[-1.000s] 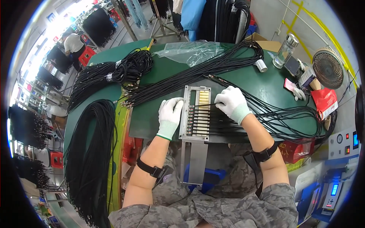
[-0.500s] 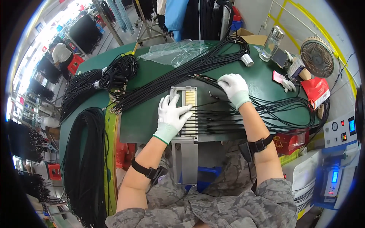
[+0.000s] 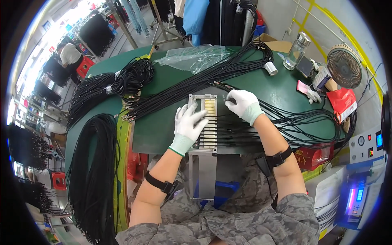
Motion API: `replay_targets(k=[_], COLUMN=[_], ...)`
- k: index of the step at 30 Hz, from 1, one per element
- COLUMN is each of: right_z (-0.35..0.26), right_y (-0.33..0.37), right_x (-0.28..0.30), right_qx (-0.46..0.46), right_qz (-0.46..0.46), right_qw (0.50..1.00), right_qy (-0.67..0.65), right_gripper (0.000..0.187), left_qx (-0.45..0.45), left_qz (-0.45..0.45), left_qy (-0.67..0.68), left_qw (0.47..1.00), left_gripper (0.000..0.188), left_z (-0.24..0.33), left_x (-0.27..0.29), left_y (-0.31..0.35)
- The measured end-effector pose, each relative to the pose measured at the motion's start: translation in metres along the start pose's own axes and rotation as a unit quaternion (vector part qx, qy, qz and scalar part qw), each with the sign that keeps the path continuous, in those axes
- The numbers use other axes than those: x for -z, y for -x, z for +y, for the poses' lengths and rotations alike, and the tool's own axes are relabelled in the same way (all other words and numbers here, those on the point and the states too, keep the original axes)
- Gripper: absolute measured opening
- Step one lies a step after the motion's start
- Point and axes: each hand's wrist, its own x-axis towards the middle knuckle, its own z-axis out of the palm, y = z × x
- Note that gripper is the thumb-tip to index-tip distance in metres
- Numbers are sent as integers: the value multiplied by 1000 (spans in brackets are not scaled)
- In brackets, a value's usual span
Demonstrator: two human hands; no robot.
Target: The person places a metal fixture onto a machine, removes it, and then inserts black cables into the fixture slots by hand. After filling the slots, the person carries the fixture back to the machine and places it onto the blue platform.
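Note:
A metal slotted fixture (image 3: 214, 141) lies at the table's near edge, with pale bars across its frame. Several black cables (image 3: 237, 132) run from its slots off to the right. My left hand (image 3: 189, 124), in a white glove, rests on the fixture's left side, open, fingers spread and thumb toward the slots. To the right of the fixture's far end, my gloved right hand (image 3: 243, 104) is closed in a pinch. A dark smear shows by its fingertips; what they hold is not clear. Just beyond that hand lie several cable ends (image 3: 220, 85).
Long black cable bundles (image 3: 179, 85) cross the table; a coiled bundle (image 3: 130, 77) and a hanging bundle (image 3: 94, 163) are at left. A plastic bag (image 3: 196, 59), white cup (image 3: 270, 68), glass bottle (image 3: 296, 51) and fan (image 3: 344, 67) stand or lie farther back. A control box (image 3: 363, 143) is at right.
My right hand has moved left and nearer, away from the cable ends toward the fixture. My left hand stays on the fixture. The whole view has shifted slightly.

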Motion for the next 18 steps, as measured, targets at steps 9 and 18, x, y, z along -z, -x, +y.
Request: replay_targets(k=[9,18], right_z=[-33,-21], right_y=[9,12], right_x=[-14,-7], right_qx=[134,133], right_qz=[-78,-42], right_qw=[976,990], right_qy=[-154,0], right_gripper=[16,16], left_qx=[-87,29], left_qz=[159,227], left_qy=[77,-23], left_qw=[980,973], left_gripper=[20,28], left_z=[2,-16], left_x=[7,9], left_y=[-6,-10])
